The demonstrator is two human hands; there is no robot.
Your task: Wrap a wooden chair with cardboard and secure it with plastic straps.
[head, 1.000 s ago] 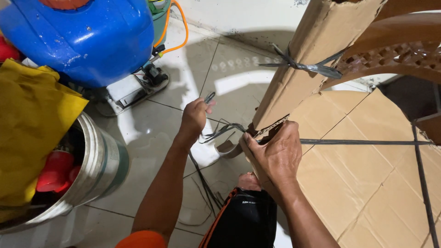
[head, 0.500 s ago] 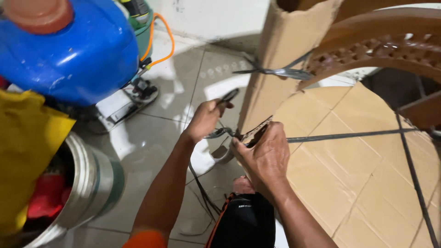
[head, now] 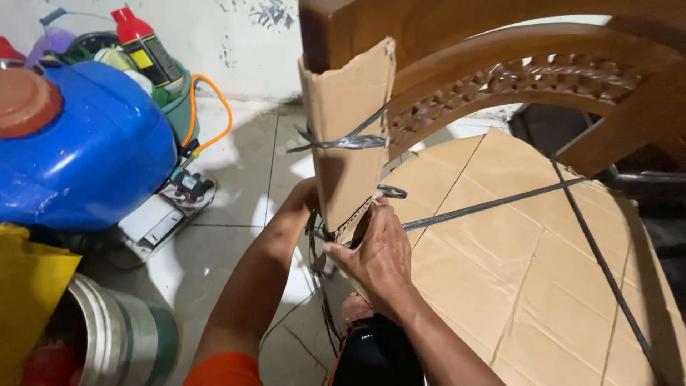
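My right hand (head: 375, 254) clamps the torn lower edge of a cardboard sleeve (head: 350, 100) wrapped round a brown wooden post. A black plastic strap (head: 493, 204) runs from that hand to the right across a flat cardboard sheet (head: 514, 286). A small loop of strap (head: 391, 191) sticks out just above my right fingers. My left hand (head: 309, 200) reaches behind the sleeve, so only the wrist shows and the fingers are hidden. Loose strap (head: 316, 250) hangs below it. Higher up, a tied strap (head: 343, 141) binds the sleeve.
A carved wooden arch (head: 514, 71) spans the top right. On the left stand a blue plastic container (head: 93, 157), a metal bucket (head: 125, 336), a yellow cloth (head: 25, 286), a spray can (head: 146, 46) and an orange hose (head: 214, 107). Loose straps lie on the tiled floor (head: 236, 193).
My left hand, which gripped a strap end out to the left, has gone in behind the cardboard-wrapped post. The view has tilted up and shifted right; my right hand stays on the sleeve.
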